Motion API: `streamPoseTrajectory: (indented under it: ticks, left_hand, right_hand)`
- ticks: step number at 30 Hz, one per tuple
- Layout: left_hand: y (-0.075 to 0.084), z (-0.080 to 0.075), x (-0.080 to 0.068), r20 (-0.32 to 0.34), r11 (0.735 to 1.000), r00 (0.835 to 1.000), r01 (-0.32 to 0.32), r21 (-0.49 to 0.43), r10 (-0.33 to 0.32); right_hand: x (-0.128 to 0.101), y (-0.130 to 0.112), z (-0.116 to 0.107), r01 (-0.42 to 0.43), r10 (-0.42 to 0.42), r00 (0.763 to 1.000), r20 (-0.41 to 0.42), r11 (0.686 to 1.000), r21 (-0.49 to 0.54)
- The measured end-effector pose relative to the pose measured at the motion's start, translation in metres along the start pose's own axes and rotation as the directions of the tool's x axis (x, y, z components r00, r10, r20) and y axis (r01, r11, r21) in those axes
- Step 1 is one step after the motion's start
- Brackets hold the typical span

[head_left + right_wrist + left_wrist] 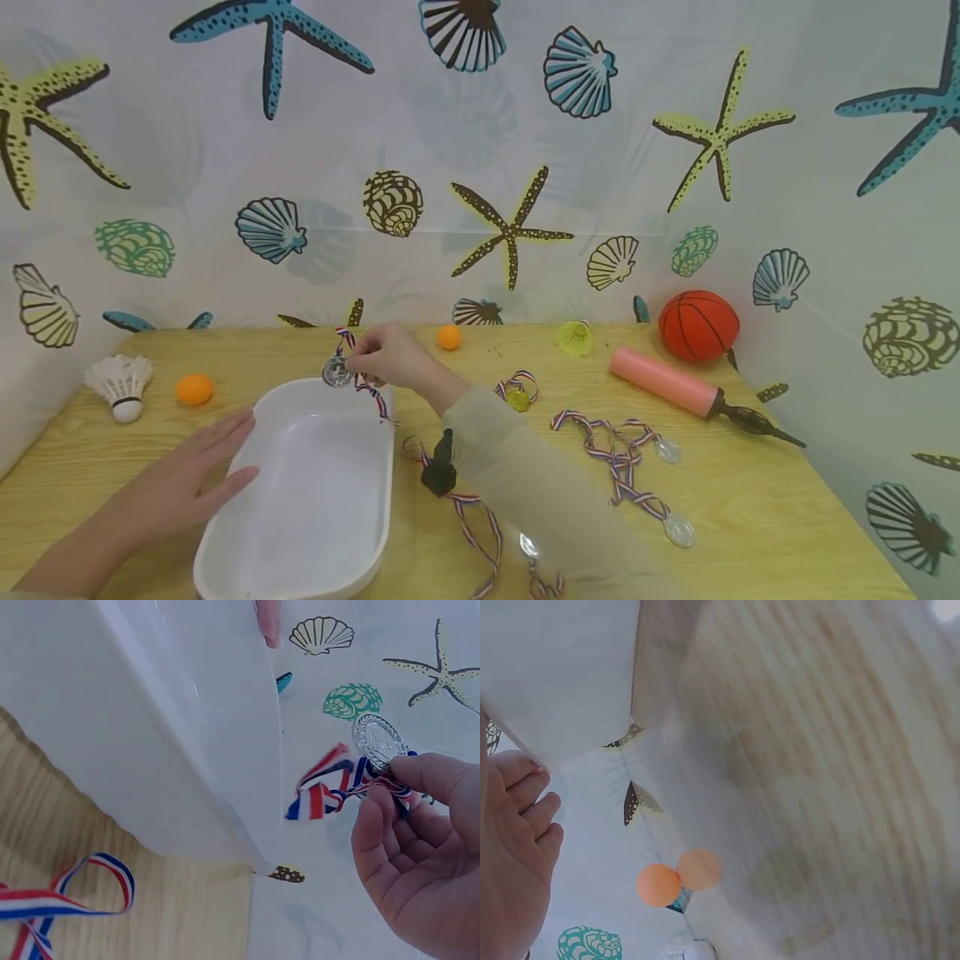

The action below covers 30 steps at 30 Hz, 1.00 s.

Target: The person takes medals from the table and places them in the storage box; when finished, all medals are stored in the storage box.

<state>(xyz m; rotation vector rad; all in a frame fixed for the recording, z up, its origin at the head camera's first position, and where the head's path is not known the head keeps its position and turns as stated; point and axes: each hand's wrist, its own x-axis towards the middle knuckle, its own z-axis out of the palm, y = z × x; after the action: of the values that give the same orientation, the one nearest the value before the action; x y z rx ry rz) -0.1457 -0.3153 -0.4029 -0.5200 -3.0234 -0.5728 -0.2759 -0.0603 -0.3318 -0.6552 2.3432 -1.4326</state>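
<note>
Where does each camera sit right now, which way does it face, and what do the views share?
Head: worn on the head, looking forward and down at the wooden table; both hands and forearms show.
Left wrist: faces the table and an orange ball; left hand open.
Right wrist: faces the white tray; right hand pinches a silver medal by its ribbon.
Shared: head and right wrist both show that medal and tray.

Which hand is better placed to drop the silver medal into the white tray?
Right. The right hand already pinches the silver medal by its ribbon, just over the far rim of the white tray. The left hand lies flat with straight fingers against the tray's left side, holding nothing.
</note>
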Motion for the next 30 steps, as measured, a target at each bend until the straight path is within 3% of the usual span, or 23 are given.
streamPoseTrajectory:
  ticks: [9, 15, 18, 25, 30]
  left_hand:
    - [-0.002, 0.002, -0.001, -0.046, 0.999, 0.998, -0.036, 0.031, 0.038]
    - [-0.001, 0.001, -0.001, -0.032, 0.999, 0.999, -0.031, 0.041, 0.033]
    - [-0.001, 0.0, 0.0, -0.024, 0.999, 0.999, -0.025, 0.039, 0.026]
    - [0.0, -0.001, -0.001, -0.032, 0.998, 0.999, -0.031, 0.049, 0.033]
    - [-0.001, 0.0, -0.001, -0.049, 0.998, 0.998, -0.045, 0.045, 0.048]
  right_hand:
    - [0.007, 0.001, 0.048, -0.117, 0.118, 0.993, 0.01, 0.989, -0.086]
    - [0.001, 0.004, 0.071, -0.204, 0.217, 0.976, 0.034, 0.952, -0.228]
    - [0.0, 0.006, 0.077, -0.237, 0.254, 0.966, 0.036, 0.937, -0.258]
    - [0.0, 0.012, 0.084, -0.271, 0.285, 0.958, 0.041, 0.94, -0.207]
    - [0.003, 0.019, 0.091, -0.293, 0.308, 0.951, 0.027, 0.926, -0.238]
